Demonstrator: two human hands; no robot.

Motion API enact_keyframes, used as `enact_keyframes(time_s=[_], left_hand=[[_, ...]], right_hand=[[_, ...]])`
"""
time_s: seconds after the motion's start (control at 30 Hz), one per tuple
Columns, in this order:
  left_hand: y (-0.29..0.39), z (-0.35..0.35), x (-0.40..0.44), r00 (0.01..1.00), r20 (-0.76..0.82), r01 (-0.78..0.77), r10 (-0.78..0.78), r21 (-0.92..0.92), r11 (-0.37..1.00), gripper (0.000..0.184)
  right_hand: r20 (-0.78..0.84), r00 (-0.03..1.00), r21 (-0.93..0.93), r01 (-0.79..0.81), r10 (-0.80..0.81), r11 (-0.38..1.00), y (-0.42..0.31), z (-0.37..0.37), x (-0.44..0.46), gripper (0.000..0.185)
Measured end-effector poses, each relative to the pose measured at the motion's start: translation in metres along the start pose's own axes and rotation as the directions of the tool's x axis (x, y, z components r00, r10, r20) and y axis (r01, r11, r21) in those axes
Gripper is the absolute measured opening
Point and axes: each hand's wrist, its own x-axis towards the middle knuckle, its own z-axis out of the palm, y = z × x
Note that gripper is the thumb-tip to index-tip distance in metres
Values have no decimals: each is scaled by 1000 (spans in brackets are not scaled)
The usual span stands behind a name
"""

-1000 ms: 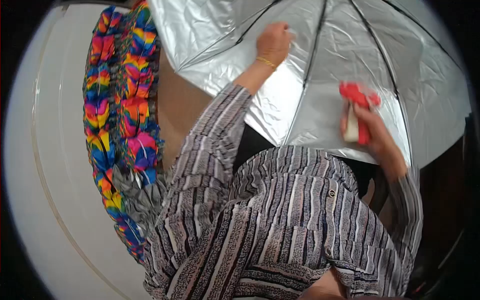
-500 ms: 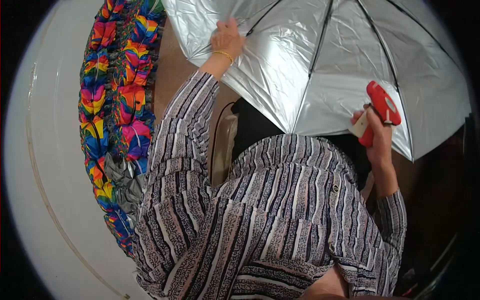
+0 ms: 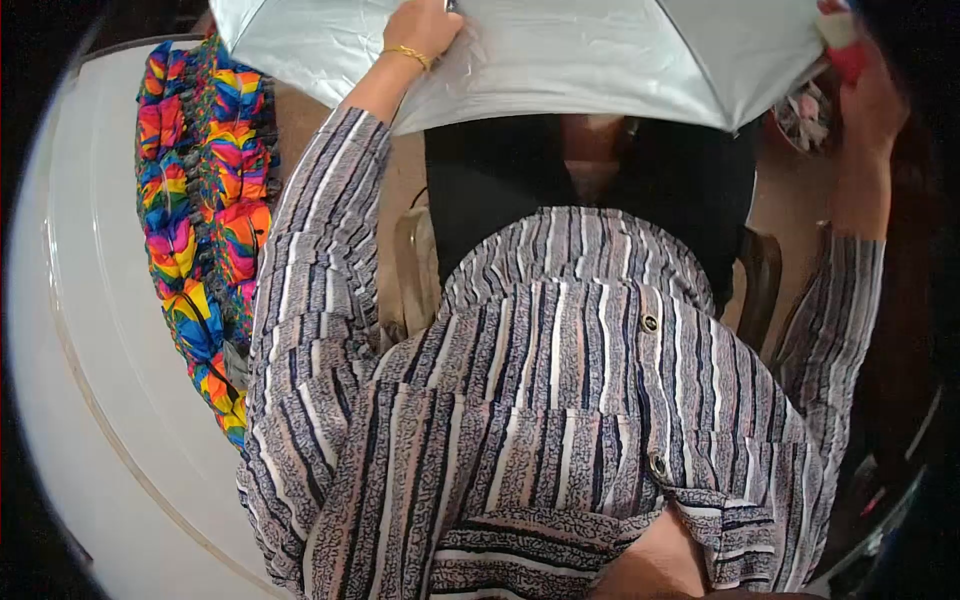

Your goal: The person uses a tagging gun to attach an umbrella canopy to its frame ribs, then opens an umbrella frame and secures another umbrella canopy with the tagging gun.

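A silver-lined umbrella (image 3: 560, 70) spans the top of the view, its inner side and a few dark ribs showing. My left hand (image 3: 422, 30), with a gold bracelet at the wrist, is closed on the umbrella at a dark rib near the top edge. At the far right, my right hand (image 3: 868, 100) grips a red-and-white handheld object (image 3: 846, 45) beside the canopy's right edge. Dimness and the view's edge hide part of that object, so its kind does not show.
Rows of folded rainbow-coloured umbrellas (image 3: 165, 190) lie on a white surface (image 3: 100, 350) to my left. Chair arms (image 3: 762, 285) flank my lap. Beyond my right knee is a round container (image 3: 800, 118) with pale scraps.
The umbrella has shifted up and away, uncovering my lap. My left hand has moved up and left with it. My right hand has gone up and right, carrying the red-and-white object.
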Motion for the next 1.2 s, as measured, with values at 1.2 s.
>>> enact_keyframes(time_s=[1.2], left_hand=[[67, 2, -71, 682, 448, 420, -578, -887, -191, 14]], right_hand=[[335, 841, 749, -512, 425, 421, -26, -35, -16, 55]])
